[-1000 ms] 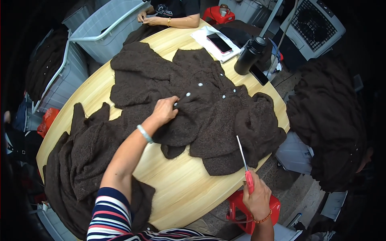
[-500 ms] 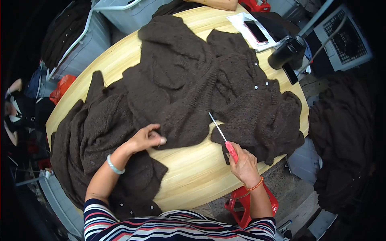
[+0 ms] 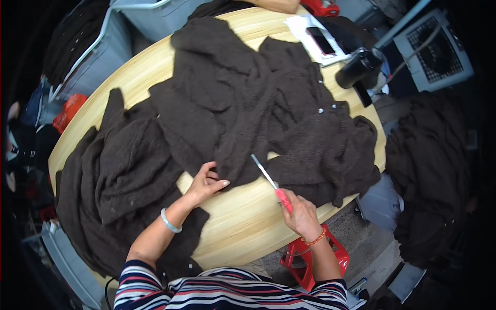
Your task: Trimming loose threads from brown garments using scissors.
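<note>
A dark brown knit garment (image 3: 217, 103) lies spread in folds over the middle of the table. My left hand (image 3: 205, 185) is at its near edge, fingers curled on the cloth and thumb beside the edge; part of the grip is hidden. In my right hand (image 3: 301, 214) is a thin tool with a red handle and long metal shaft (image 3: 266, 171), its tip pointing to the far left over the garment's edge. The tool's exact kind does not show. More brown knit (image 3: 325, 155), with shiny buttons, lies right of the tool.
Another brown knit pile (image 3: 129, 170) covers the table's left. A phone (image 3: 321, 40) on white paper and a black bottle (image 3: 355, 67) stand far right. Grey bins (image 3: 98, 67) are beyond the table. A red stool (image 3: 330, 253) stands below, and brown garments (image 3: 429, 170) hang right.
My left hand has moved right and closed on the garment's near edge. My right hand has shifted slightly left with the tool. The whole view has shifted a little.
</note>
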